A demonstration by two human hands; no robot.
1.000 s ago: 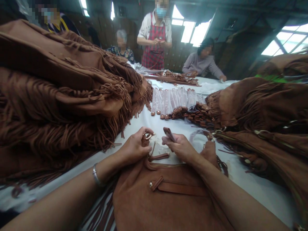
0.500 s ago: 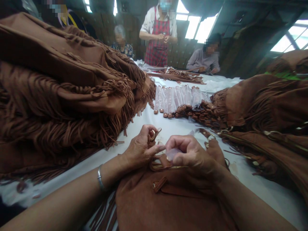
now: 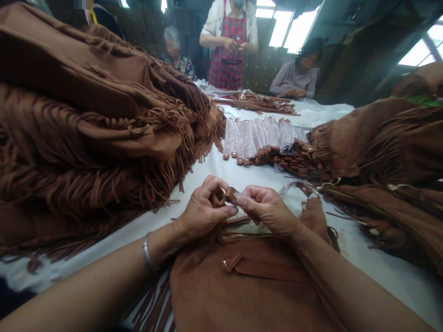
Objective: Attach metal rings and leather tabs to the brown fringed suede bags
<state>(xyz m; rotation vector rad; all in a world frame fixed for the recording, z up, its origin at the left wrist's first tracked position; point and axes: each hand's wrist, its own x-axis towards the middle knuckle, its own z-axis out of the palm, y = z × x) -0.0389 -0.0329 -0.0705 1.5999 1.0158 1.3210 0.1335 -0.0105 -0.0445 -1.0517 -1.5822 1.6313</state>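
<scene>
- A worker's left hand (image 3: 202, 212) pinches a metal ring (image 3: 221, 196) at the corner of a brown suede bag (image 3: 242, 286), fingers closed around it to keep it steady above the bag's zipper (image 3: 242, 237).
- The right hand (image 3: 268, 210) meets it from the other side, fingertips closed on the end of a brown strap (image 3: 232, 193) in a clear plastic sleeve, held right against the ring.
- The bag lies flat on the white desk (image 3: 363, 258) just under both hands, its mouth turned away from the worker so the ring sits within easy reach.
- Fringed bags (image 3: 86, 129) are heaped high on the left; more are piled on the right (image 3: 387, 152).
- A row of wrapped straps (image 3: 259, 138) lies beyond the hands, laid side by side.
- Across the desk, a person in a checked apron (image 3: 228, 60) stands handling something small, with seated co-workers on either side.
</scene>
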